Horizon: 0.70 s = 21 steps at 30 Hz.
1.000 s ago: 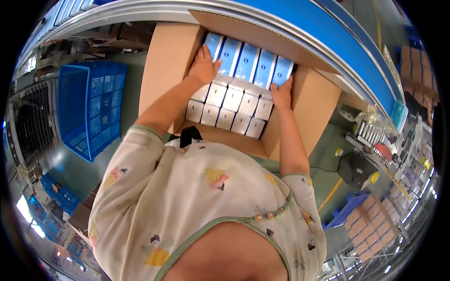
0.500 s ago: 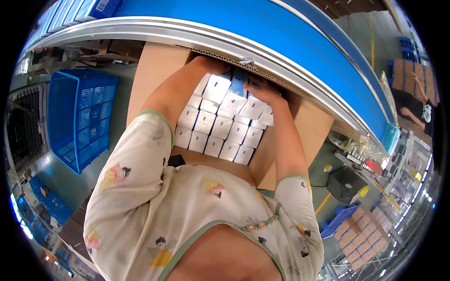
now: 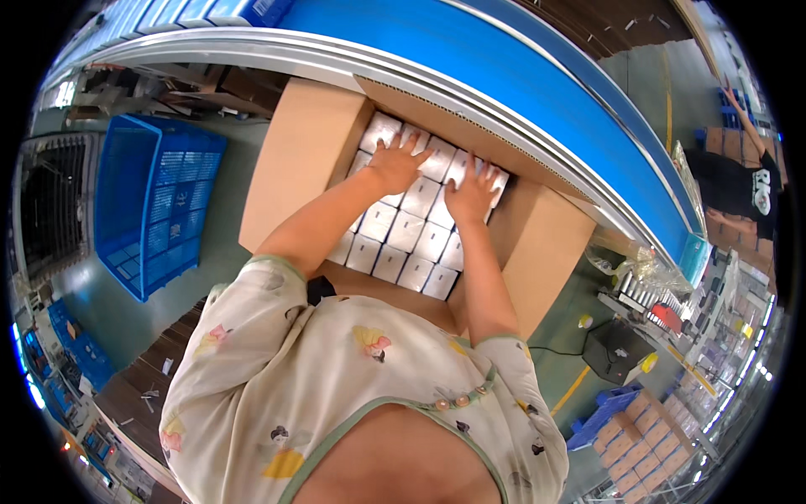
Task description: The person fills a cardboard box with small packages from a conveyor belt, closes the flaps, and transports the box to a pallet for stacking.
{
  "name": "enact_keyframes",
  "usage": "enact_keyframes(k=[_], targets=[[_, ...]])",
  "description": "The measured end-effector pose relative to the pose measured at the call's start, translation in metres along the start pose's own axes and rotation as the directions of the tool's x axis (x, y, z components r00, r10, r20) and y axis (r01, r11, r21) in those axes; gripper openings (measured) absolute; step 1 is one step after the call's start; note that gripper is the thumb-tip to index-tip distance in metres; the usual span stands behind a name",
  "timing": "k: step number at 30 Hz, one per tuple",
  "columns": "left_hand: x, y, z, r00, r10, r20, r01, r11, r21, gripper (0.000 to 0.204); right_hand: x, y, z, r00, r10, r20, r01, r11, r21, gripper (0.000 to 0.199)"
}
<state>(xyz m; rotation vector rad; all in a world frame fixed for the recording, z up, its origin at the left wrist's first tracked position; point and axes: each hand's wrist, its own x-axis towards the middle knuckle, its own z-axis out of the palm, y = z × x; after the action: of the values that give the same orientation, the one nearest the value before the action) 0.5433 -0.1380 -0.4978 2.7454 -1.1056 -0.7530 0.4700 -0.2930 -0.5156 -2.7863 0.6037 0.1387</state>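
A large open cardboard carton (image 3: 537, 252) stands in front of me, its side flaps folded outward. Rows of small white boxes with blue sides (image 3: 407, 231) fill it, their shiny white ends facing up. My left hand (image 3: 400, 165) lies with spread fingers on the boxes in the far left rows. On the far right boxes rests my right hand (image 3: 472, 198), its fingers also stretched out and apart. Neither hand grips a box. Some boxes at the far side are hidden under my hands.
Beyond the carton runs a blue conveyor belt (image 3: 504, 71) with a metal rail; blue-and-white packs (image 3: 227, 13) stand at its far left. A blue plastic crate (image 3: 159, 206) is on the floor at left. At right are a co-worker (image 3: 739, 185), stacked cartons (image 3: 646, 437) and a black bin (image 3: 617, 351).
My hands have come up from between the far boxes and now lie flat on top. The raised, uneven boxes at the far side now sit level in rows.
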Motion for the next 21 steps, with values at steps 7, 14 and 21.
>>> enact_keyframes(k=[7,14,21], targets=[[-0.12,-0.084,-0.137,0.841,0.149,-0.52,-0.449,0.728,-0.518,0.039,-0.089,0.054,-0.001,0.979,-0.04,0.198,-0.057,0.885,0.463,0.066],[-0.141,-0.3,-0.214,0.308,-0.394,-0.866,0.383,0.885,-0.266,0.054,-0.059,-0.012,-0.061,0.936,-0.188,0.298,-0.013,0.827,0.562,0.046],[-0.112,-0.373,-0.274,0.429,-0.572,-0.699,0.665,0.724,-0.183,0.065,-0.051,-0.124,-0.152,0.966,-0.251,0.06,0.141,0.708,0.692,0.027]])
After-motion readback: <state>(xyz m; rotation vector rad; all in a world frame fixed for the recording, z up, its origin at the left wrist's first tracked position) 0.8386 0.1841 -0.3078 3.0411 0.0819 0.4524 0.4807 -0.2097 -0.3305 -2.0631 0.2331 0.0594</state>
